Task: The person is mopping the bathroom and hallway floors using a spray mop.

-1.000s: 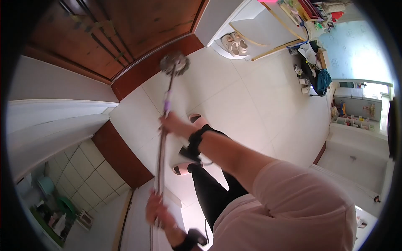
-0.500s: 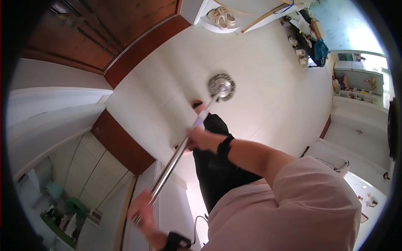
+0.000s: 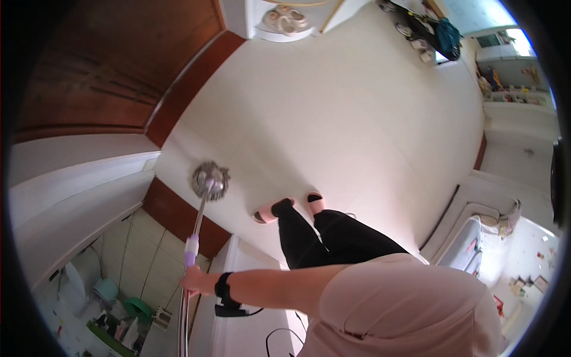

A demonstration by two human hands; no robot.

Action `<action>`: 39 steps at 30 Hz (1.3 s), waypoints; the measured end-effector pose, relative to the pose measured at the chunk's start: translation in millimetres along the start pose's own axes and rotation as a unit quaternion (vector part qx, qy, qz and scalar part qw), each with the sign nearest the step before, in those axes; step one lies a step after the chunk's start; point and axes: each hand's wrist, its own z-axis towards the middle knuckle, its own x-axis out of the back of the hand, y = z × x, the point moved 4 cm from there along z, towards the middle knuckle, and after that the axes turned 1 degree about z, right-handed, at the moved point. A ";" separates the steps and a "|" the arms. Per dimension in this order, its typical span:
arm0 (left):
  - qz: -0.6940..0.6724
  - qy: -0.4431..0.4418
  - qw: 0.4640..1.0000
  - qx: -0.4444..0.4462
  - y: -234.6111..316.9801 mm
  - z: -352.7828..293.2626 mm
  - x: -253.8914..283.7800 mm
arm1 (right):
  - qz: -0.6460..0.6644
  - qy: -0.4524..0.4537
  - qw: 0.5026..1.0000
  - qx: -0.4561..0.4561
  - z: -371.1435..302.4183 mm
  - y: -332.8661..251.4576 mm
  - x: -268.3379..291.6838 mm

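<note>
My right hand point(image 3: 192, 281) is closed round the metal pole of a mop, just below its purple-and-white collar point(image 3: 190, 250) in the picture. At the pole's far end, the round mop head point(image 3: 210, 180) with grey strands rests on the pale floor, close to the left wall and the red-brown threshold. The pole runs on down past the lower edge, where its other end is out of view. A black strap with a small device point(image 3: 228, 300) sits on my right wrist. My left hand is outside the picture.
My feet, in pink slippers point(image 3: 269, 213), stand right of the mop head. A red-brown threshold strip point(image 3: 178, 208) leads to a tiled room with a green basin point(image 3: 138, 307). Pale clogs point(image 3: 286, 21) lie on a low shelf at the back; bags and shoes point(image 3: 437, 38) stand far right.
The mop head has swung from mid-floor to the left, near the wall. My right hand moved left and down with the pole. My left hand has left the picture.
</note>
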 end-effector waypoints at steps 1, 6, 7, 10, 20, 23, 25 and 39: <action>-0.099 0.014 0.993 0.067 -10.6 -12.3 -10.2 | 0.005 0.002 1.000 0.027 0.7 -10.1 25.0; 0.034 -0.192 0.975 0.107 -83.8 -110.6 -110.9 | -0.165 0.284 0.919 0.219 7.1 -68.0 245.8; 0.058 -0.239 0.961 0.127 -105.2 -152.0 -125.2 | -0.103 0.296 0.920 0.233 8.0 -76.5 308.7; -0.041 -0.331 0.923 0.193 -143.9 -228.9 -216.3 | 0.028 0.304 0.913 0.271 -31.4 -109.2 440.1; -0.113 -0.569 0.776 0.246 -149.2 -250.9 -289.9 | 0.146 0.392 0.896 0.146 -91.3 0.0 580.5; 0.027 -0.500 0.826 0.258 -144.0 -177.6 -180.5 | 0.138 0.303 0.937 0.107 -85.4 33.3 452.2; 0.079 -0.385 0.883 0.257 -124.0 -115.4 -77.9 | 0.042 0.218 0.969 0.106 -36.3 60.6 357.8; 0.201 -0.172 0.962 -0.064 9.7 -59.1 19.0 | 0.117 -0.026 0.986 0.117 0.1 43.2 35.0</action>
